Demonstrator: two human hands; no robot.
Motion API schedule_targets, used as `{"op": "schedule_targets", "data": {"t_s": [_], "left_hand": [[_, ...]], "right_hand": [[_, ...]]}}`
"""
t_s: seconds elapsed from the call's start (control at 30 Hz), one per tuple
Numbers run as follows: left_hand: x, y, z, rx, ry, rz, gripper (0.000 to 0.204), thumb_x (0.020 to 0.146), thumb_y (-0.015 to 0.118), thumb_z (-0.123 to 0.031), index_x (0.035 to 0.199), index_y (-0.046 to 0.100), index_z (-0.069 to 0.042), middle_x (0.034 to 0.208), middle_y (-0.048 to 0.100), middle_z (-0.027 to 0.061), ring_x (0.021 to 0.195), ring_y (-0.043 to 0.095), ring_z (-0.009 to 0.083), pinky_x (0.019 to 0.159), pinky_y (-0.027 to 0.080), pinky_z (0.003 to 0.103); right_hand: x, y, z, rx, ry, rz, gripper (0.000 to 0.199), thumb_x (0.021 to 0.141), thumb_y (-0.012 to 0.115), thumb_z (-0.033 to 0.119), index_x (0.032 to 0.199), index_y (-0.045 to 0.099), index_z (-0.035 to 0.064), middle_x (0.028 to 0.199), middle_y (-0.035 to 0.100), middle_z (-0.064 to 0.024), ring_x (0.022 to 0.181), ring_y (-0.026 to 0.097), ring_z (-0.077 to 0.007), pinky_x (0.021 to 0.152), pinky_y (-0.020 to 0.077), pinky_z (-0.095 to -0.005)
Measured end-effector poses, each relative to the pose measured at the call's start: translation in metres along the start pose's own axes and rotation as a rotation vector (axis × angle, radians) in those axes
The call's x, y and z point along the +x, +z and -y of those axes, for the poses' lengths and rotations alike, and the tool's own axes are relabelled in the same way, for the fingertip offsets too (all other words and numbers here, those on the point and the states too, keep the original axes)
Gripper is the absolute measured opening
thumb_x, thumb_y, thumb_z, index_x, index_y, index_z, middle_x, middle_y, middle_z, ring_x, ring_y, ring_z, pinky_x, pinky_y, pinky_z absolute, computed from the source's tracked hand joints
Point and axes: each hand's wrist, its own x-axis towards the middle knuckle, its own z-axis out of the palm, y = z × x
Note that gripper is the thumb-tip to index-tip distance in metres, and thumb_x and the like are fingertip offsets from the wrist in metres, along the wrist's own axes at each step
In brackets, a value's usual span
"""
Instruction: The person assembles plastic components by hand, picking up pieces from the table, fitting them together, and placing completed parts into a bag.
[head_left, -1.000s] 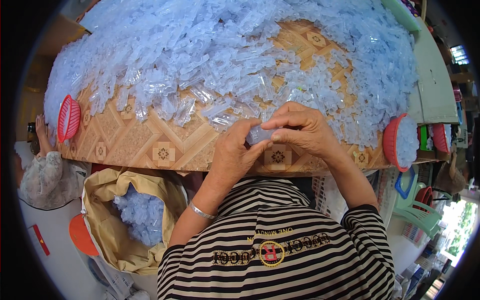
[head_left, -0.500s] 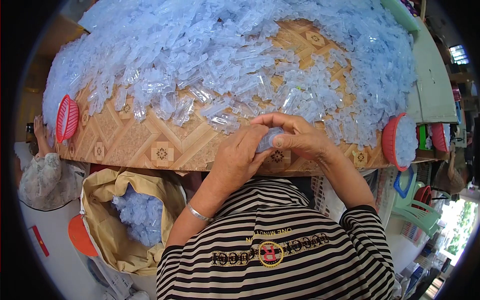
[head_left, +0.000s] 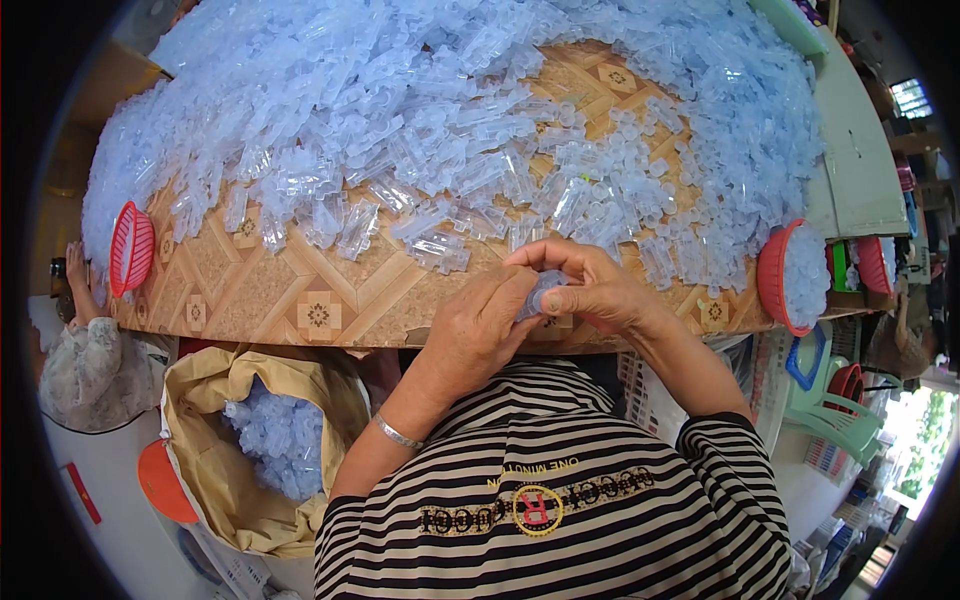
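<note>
I see both hands meeting at the near edge of the surface (head_left: 300, 290). My left hand (head_left: 480, 335) and right hand (head_left: 590, 290) have their fingers closed around one small translucent plastic piece (head_left: 545, 293), pinched between them just short of the big heap of pieces (head_left: 450, 130). I judge this the fitting or checking step; next calls for a steady pinch and a clean release.

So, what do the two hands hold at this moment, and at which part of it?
Both hands pinch one small pale-blue plastic piece between them. The left hand takes its left side and the right hand its right side. The fingers hide most of it, so the exact part cannot be told.
</note>
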Motion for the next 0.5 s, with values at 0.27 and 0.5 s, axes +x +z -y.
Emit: {"op": "schedule_targets", "data": {"t_s": [0.27, 0.5], "left_hand": [[-0.005, 0.001, 0.000, -0.033, -0.032, 0.012, 0.035, 0.072, 0.070, -0.006, 0.103, 0.054, -0.004, 0.095, 0.060, 0.0113, 0.083, 0.061, 0.0303, 0.067, 0.050, 0.038], [0.001, -0.006, -0.005, 0.004, -0.021, -0.017, 0.031, 0.074, 0.068, -0.005, 0.102, 0.054, -0.004, 0.093, 0.060, 0.0112, 0.082, 0.061, 0.0303, 0.069, 0.050, 0.038]], "right_hand": [[0.001, 0.001, 0.000, 0.001, 0.052, 0.010, 0.072, 0.070, 0.080, 0.036, 0.123, 0.050, -0.0019, 0.112, 0.057, -0.0089, 0.104, 0.056, -0.0150, 0.092, 0.0443, -0.0275], [0.005, 0.002, 0.010, -0.136, 0.027, 0.045, 0.072, 0.073, 0.077, 0.040, 0.125, 0.049, -0.0013, 0.113, 0.056, -0.0075, 0.105, 0.054, -0.0140, 0.090, 0.0443, -0.0267]]}}
